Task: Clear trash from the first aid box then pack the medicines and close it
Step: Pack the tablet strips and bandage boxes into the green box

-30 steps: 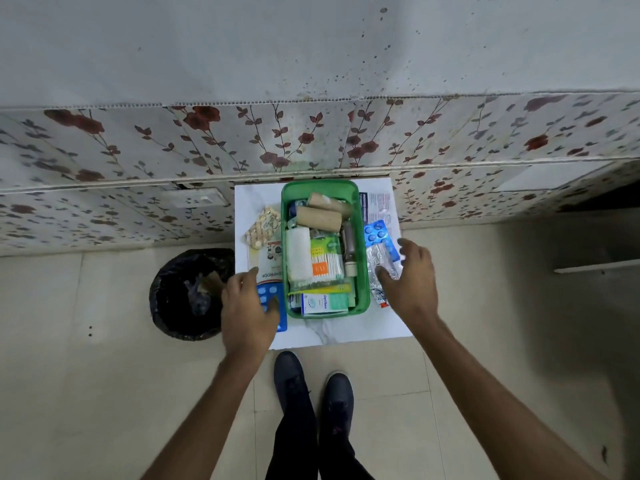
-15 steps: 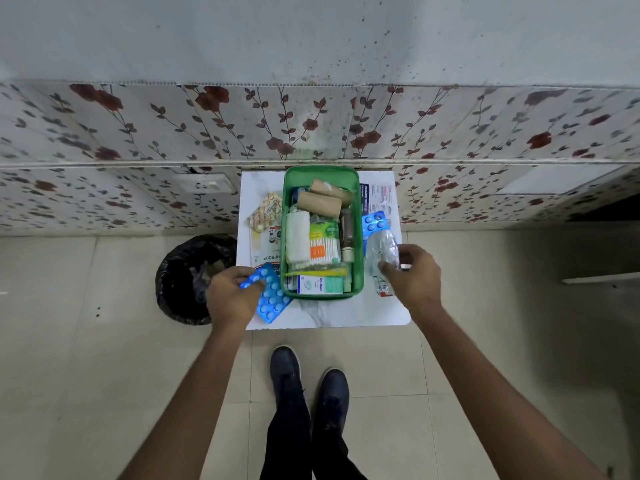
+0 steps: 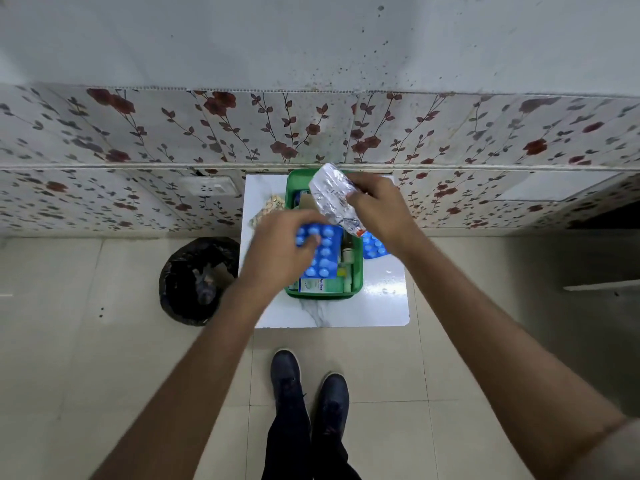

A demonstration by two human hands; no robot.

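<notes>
The green first aid box stands on the small white table, toward its far edge by the floral wall, packed with cartons and bottles. Over the box, the left hand pinches a blue blister pack, while the right hand grips a silver foil strip. Another blue blister pack lies just right of the box. A black-lined trash bin sits on the floor beside the table's left edge.
</notes>
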